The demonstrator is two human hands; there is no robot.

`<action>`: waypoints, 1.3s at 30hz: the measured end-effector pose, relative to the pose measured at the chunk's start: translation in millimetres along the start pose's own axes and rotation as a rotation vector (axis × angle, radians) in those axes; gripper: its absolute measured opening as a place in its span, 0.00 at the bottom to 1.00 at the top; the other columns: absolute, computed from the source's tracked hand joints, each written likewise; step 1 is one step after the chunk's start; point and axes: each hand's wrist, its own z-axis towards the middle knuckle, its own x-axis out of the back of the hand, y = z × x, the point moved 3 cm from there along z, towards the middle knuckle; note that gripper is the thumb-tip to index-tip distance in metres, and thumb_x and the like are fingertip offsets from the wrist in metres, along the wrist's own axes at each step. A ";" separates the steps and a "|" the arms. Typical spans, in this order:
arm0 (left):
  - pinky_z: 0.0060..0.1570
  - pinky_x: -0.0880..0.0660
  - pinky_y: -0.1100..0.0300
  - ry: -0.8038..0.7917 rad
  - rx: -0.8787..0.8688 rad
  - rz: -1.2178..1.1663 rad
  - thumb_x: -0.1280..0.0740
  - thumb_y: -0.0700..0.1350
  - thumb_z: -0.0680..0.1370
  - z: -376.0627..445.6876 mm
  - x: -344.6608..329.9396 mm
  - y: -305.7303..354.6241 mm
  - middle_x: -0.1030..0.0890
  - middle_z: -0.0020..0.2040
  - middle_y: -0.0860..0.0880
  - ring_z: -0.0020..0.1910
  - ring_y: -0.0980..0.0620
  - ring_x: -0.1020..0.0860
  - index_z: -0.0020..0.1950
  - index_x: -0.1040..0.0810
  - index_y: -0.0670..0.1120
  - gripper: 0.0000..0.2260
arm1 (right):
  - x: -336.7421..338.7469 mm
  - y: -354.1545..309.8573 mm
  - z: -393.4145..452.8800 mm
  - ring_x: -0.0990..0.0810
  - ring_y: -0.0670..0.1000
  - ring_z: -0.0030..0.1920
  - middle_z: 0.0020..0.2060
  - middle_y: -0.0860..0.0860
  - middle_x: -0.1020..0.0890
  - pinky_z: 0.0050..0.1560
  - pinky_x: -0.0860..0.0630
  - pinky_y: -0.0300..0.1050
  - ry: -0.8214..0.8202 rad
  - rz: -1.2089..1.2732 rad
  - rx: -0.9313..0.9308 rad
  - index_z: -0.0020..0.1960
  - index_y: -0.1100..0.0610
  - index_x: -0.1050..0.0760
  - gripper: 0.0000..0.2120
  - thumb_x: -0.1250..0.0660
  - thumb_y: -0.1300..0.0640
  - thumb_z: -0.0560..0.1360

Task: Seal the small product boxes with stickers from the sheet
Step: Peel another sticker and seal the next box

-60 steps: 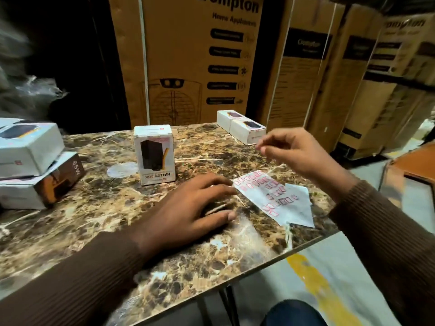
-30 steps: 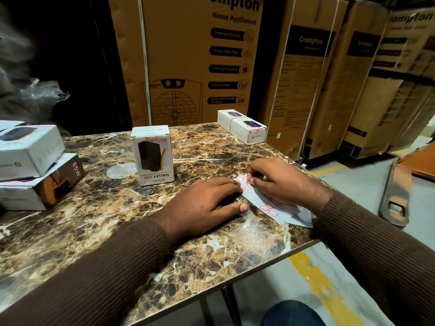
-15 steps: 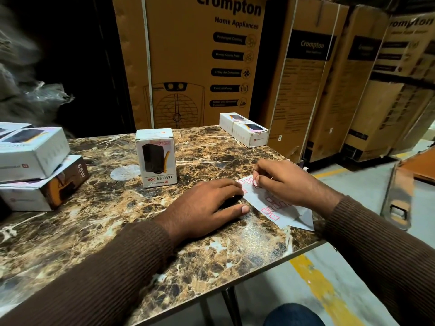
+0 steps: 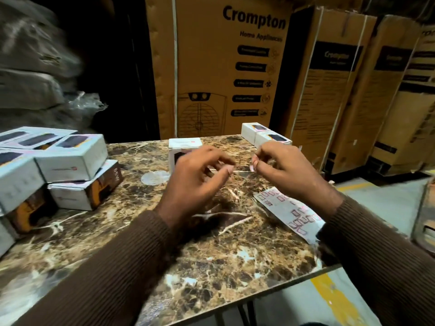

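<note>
A small pale sticker (image 4: 251,167) is pinched between thumb and forefinger of the right hand (image 4: 286,171), held in the air above the marble-patterned table (image 4: 211,262). Half a second earlier that hand was pressed down on the sticker sheet (image 4: 288,211), picking at its near corner; it has since lifted clear, and the sheet now lies unheld near the table's right edge, under the right forearm. Judgement: the peel has succeeded and one sticker is free for application.

The left hand (image 4: 196,182), which had been lying flat on the table beside the sheet to steady it, has also risen. It is now half open, fingers curled and spread, holding nothing, and it reaches toward the upright product box (image 4: 184,147) standing at mid-table directly behind it. Contact between this hand and the box cannot be confirmed; the hand covers most of the box front.

Assessment: work has passed from peeling to sealing. The next step likely requires the left hand to brace the upright box while the right lays the sticker across the flap seam. The sticker is small and may curl or cling to the fingertip; this is a risk, not an observation.

Two further small boxes (image 4: 263,135) lie at the far right of the table, and a stack of boxes (image 4: 68,161) occupies the left side. Their sealing status cannot be determined. Large Crompton cartons (image 4: 223,67) stand behind the table.
</note>
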 end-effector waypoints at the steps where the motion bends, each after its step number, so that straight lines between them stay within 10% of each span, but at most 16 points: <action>1: 0.48 0.19 0.61 0.087 -0.003 0.030 0.29 0.43 0.82 2.8 15.0 -2.0 0.18 0.53 0.54 0.51 0.58 0.19 0.57 0.16 0.47 0.05 | -5.7 -10.2 7.6 0.21 0.49 0.47 0.44 0.48 0.19 0.44 0.23 0.50 0.046 0.045 0.021 0.48 0.53 0.21 0.06 0.34 0.53 0.82; 9: 0.64 0.22 0.46 0.184 0.080 0.256 0.27 0.45 0.81 -0.4 78.6 -56.7 0.18 0.66 0.53 0.67 0.53 0.22 0.68 0.18 0.48 0.16 | -59.2 -66.7 57.4 0.27 0.45 0.54 0.49 0.44 0.20 0.50 0.30 0.42 0.148 0.071 0.160 0.51 0.51 0.23 0.04 0.37 0.56 0.82; 39: 0.55 0.23 0.49 0.212 0.198 0.363 0.32 0.53 0.78 1.9 63.9 -59.6 0.19 0.52 0.55 0.53 0.54 0.24 0.55 0.16 0.49 0.11 | -96.4 -75.9 63.4 0.27 0.47 0.51 0.49 0.47 0.21 0.42 0.37 0.32 0.329 -0.207 0.103 0.56 0.53 0.24 0.07 0.39 0.52 0.83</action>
